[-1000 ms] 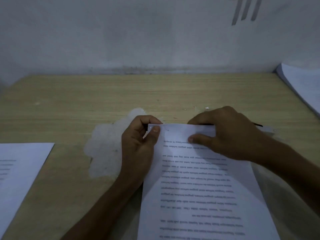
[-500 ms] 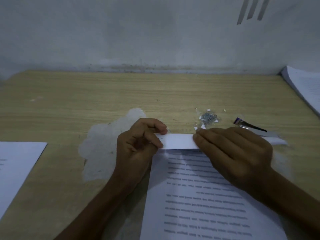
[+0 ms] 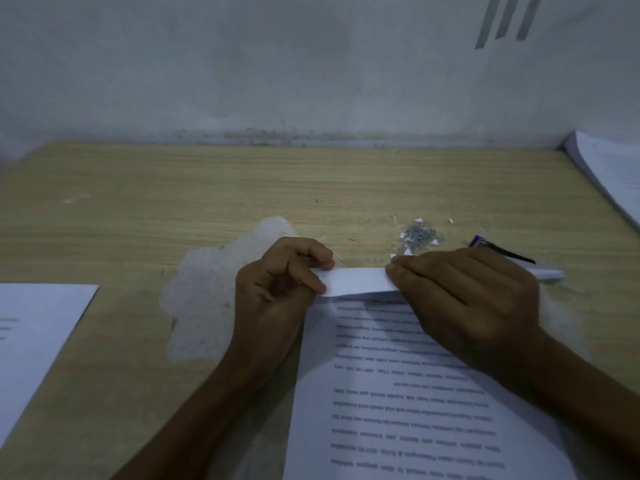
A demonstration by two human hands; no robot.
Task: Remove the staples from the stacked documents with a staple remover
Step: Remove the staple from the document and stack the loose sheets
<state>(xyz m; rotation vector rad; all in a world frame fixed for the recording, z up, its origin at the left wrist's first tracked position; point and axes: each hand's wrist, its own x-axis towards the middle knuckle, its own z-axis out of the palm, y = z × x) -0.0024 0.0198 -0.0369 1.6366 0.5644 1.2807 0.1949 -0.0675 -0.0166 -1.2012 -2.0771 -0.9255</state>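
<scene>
- While the left hand (image 3: 277, 289) pinches the folded top edge of the document (image 3: 398, 393) on the worktop (image 3: 242, 188), the right hand (image 3: 467, 299) presses it with straight fingers.
- The staple remover (image 3: 509, 255) lies just beyond, beside loose staples (image 3: 420, 234).

The printed document (image 3: 415, 393) lies flat at the near edge of the wooden table (image 3: 207, 188), text upside down. Its far end is folded back into a blank white strip (image 3: 356, 280). The left hand (image 3: 277, 299) pinches the strip and the right hand (image 3: 467, 299) presses it. Just beyond lie a small heap of loose staples (image 3: 419, 235) and, to its right, the dark, purple-ended staple remover (image 3: 498, 251). More documents (image 3: 613, 174) are stacked at the right edge.
</scene>
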